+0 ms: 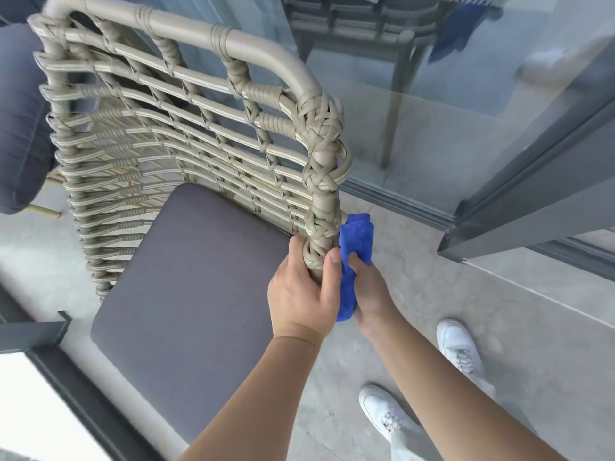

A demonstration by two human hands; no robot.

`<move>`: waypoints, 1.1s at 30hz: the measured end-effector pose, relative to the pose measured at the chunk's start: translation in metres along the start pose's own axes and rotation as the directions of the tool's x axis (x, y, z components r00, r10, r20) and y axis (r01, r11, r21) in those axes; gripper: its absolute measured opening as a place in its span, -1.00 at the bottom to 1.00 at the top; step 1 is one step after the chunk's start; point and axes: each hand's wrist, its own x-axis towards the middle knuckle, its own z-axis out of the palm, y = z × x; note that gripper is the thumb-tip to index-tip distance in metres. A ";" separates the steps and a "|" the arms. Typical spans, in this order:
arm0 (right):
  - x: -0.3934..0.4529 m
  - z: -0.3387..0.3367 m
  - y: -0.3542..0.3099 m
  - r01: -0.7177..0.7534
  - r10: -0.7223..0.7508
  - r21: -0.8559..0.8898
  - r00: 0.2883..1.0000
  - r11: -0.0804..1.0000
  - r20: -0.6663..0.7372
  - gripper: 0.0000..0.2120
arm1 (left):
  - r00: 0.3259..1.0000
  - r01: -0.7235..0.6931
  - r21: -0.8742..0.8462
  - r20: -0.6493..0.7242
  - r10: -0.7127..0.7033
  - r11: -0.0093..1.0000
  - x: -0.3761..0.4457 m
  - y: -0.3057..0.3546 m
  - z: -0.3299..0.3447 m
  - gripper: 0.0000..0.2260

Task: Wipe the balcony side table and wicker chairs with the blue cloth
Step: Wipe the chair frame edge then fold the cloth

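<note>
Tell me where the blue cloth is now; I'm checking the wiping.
In the head view the cloth is right of centre, gripped by the right hand against the outer side of the chair post, which the left hand grips.

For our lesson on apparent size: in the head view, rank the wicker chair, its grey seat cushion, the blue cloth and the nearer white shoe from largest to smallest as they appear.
1. wicker chair
2. grey seat cushion
3 and 4. blue cloth and nearer white shoe: they look alike, the cloth is partly hidden by the right hand, and the distances differ, so unranked.
</note>
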 end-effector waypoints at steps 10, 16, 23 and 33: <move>-0.068 0.020 -0.060 0.187 -0.187 0.006 0.978 0.982 0.094 -0.73 | 1.000 -0.019 0.027 0.007 0.019 0.999 0.001 -0.001 -0.001 -0.71; -0.103 0.022 -0.089 0.221 -0.229 0.068 0.961 0.973 0.157 -0.76 | 1.000 -0.015 0.040 0.009 0.015 0.999 0.002 -0.001 -0.001 -0.71; -0.111 0.007 -0.103 0.278 -0.284 0.061 0.949 0.959 0.139 -0.76 | 1.000 -0.018 0.045 0.002 0.018 0.999 0.002 -0.001 -0.001 -0.69; -0.059 -0.018 -0.066 0.300 -0.341 -0.252 0.930 0.920 -0.138 -0.85 | 1.000 0.002 0.058 -0.014 -0.001 0.998 0.002 0.001 -0.001 -0.67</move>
